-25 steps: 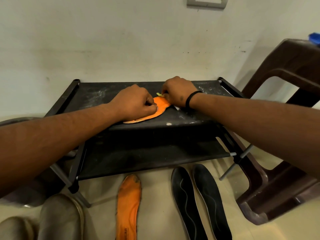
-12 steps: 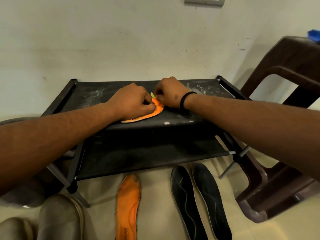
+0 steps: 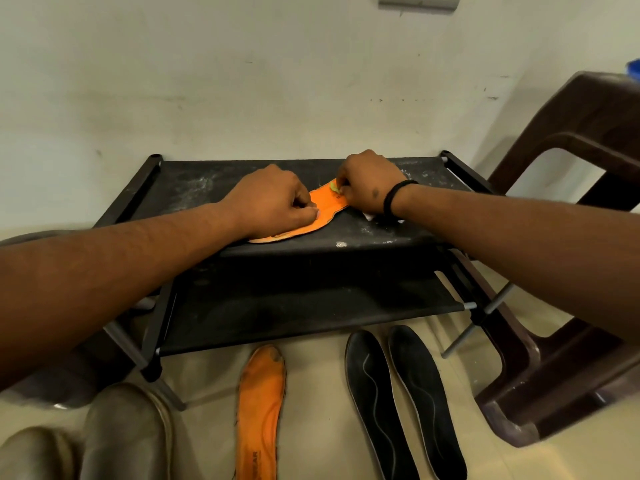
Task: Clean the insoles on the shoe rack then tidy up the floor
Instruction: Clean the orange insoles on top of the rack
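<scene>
Orange insole (image 3: 325, 211) lies flat on shoe rack (image 3: 194, 183) top tier. My left hand (image 3: 273, 199) pins it with curled fingers; my right hand (image 3: 369, 185), at 1 o'clock, pinches a small yellow-green piece (image 3: 333, 186) against it.

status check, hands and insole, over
Left hand pins orange insole on shoe rack. Right hand pinches small green scrubber on it. Nothing in the way.

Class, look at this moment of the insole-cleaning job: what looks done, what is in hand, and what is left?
Done: nothing can be confirmed as finished.
In hand: the left hand holds an orange insole down on the rack, while the right hand works a small green thing at its far end.
Left: another orange insole and two black insoles lie on the floor; white specks dust the rack.
</scene>
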Demonstrator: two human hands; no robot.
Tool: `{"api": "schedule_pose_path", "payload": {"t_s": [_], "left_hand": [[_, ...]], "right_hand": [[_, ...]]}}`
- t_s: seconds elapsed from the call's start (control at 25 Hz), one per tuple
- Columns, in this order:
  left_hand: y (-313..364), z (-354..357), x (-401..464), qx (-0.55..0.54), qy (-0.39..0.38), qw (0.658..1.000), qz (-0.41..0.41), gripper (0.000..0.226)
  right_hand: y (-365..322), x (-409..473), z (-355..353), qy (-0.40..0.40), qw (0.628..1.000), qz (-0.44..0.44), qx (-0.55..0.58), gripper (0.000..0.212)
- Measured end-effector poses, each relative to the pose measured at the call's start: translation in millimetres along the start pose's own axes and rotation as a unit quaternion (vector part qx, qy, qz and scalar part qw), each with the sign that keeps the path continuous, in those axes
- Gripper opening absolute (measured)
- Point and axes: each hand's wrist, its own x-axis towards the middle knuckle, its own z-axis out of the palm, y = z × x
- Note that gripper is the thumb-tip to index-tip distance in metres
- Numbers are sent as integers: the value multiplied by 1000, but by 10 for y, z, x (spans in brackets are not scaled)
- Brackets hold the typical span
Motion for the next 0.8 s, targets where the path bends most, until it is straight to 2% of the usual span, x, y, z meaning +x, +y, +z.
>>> {"api": "schedule_pose_path", "payload": {"t_s": [0.16, 0.24, 0.44, 0.6, 0.68, 0.8], "left_hand": [[28, -15, -9, 23, 17, 1000, -4, 30], [51, -14, -7, 34, 26, 999, 1, 35], [47, -2, -3, 43, 36, 998, 2, 40], [56, -15, -7, 56, 43, 998, -2, 24], [52, -10, -2, 54, 40, 998, -10, 26], [57, 2, -9, 38, 31, 999, -9, 39]], "right_hand": [[-234, -131, -34, -29, 995, -91, 38, 18], [-153, -114, -47, -23, 996, -75, 52, 19], [-47, 57, 9, 26, 999, 21, -18, 22], [-322, 50, 36, 7, 999, -35, 14, 20], [-357, 54, 29, -4, 998, -54, 19, 20], [-132, 159, -38, 11, 1000, 3, -23, 21]]}}
